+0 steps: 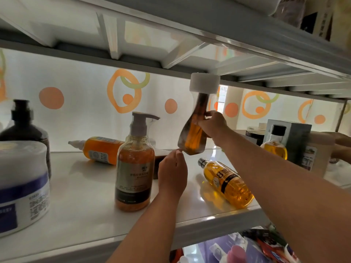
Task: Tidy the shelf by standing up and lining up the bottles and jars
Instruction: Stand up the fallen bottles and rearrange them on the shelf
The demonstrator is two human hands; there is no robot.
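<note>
My right hand [213, 124] grips an amber bottle with a wide white cap [193, 130], held up above the white shelf [85, 186] and slightly tilted. My left hand [171, 176] hovers just below it, fingertips pinched near the bottle's bottom corner. An amber pump bottle [134, 164] stands upright left of my left hand. Behind it an orange bottle with a white nozzle [100, 149] lies on its side. A yellow bottle with a silver cap [227, 184] lies on its side near the shelf's front edge on the right.
A large white and blue tub [22, 185] and a dark pump bottle [22, 128] stand at the left. On the right stand a small yellow bottle [275, 145], a grey box [296, 137] and a dark jar [253, 134]. The upper shelf [190, 54] hangs close above.
</note>
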